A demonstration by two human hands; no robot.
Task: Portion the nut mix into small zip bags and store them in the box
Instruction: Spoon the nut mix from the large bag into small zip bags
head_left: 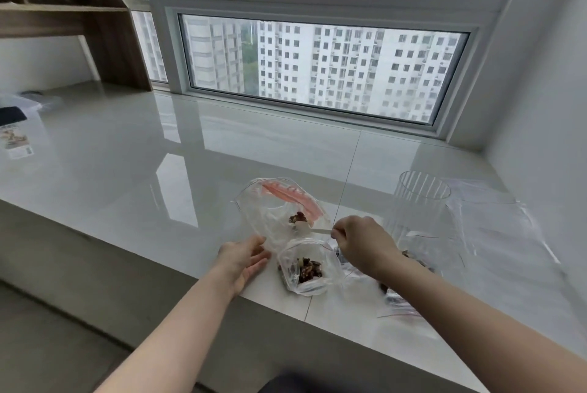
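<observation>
Scooping nut mix out of the big zip bag with a little spoon.

Right hand (362,246) is pinching the white spoon (313,230), with its tip inside the large bag (273,211) right by the nuts (297,218) there. Left hand (246,257) is flat open, fingers straight, touching the big bag's near edge. Small zip bag (305,268) with a portion of nuts lies on the glossy white surface (127,170) between my hands. Clear ribbed container (421,202) stands just past my right hand, and more filled bags (397,297) sit partly hidden under my right forearm.
</observation>
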